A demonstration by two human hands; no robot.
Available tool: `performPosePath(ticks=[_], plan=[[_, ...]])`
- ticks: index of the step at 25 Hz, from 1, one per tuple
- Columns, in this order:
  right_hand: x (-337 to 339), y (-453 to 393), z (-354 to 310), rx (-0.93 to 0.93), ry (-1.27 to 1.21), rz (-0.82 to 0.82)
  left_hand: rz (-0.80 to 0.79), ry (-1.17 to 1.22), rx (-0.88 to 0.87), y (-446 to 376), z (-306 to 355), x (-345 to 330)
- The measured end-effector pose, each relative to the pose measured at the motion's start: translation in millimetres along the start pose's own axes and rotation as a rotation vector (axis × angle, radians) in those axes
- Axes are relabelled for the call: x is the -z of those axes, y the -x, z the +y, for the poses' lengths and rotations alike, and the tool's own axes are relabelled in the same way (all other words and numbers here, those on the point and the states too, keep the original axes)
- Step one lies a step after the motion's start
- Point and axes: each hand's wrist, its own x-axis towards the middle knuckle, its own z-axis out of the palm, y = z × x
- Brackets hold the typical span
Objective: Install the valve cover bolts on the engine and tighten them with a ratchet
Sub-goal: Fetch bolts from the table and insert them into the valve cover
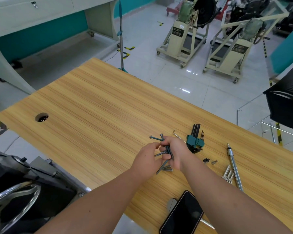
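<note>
I count roughly six long valve cover bolts (166,150), bunched together above the near right part of the wooden worktop (95,105); the overlap keeps me from an exact count. One further bolt (168,169) lies flat on the worktop, just below the bunch.

Right hand (175,153): the grip is clamped on the bunch, fingers curled round the shanks, with bolt heads sticking out above the hand and shank ends below it. Left hand (146,159): fingertips brought together in a pinch, touching the bunch at its middle. I cannot tell which single bolt they hold.

To the right of the hands I count one hex key set (195,141) in a teal holder, with one loose hex key (176,134) just beside it. Two small bits (210,161) lie near the right wrist. Further right lies one long chrome ratchet handle (234,168), and touching its left side, one cluster of bright hex keys (228,173).

One phone (183,214) rests face up at the near worktop edge. One round cable hole (41,117) is cut in the far left of the worktop. Two engine stands (181,39) are on the tiled floor beyond.
</note>
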Motion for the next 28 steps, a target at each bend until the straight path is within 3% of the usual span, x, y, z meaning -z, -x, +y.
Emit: performPosePath(ticks=[3, 8, 11, 15, 17, 22, 25, 28], plan=[[-23, 22, -12, 0.035, -0.036, -0.07, 0.018, 0.143, 0.053, 6, 15, 21], [-70, 59, -37, 0.237, 0.048, 0.01, 0.073, 0.325, 0.126, 34, 25, 68], [-92, 83, -52, 0.286, -0.006, -0.008, 0.182, 0.73, 0.35, 55, 39, 97], [-136, 127, -46, 0.32, 0.087, -0.104, 0.061, 1.106, 0.442, 90, 65, 132], [-165, 149, -26, 0.387, 0.209, -0.159, 0.031, 1.152, 0.454, 115, 69, 148], [-263, 204, 37, 0.631, 0.445, -0.343, 0.231, 1.013, 0.408, 197, 30, 224], [-338, 248, 84, 0.578, 0.373, -0.508, 0.346, 1.075, 0.35, 265, -3, 279], [-405, 297, 131, 0.502, 0.279, -0.638, 0.462, 0.981, 0.321, 345, -38, 324]])
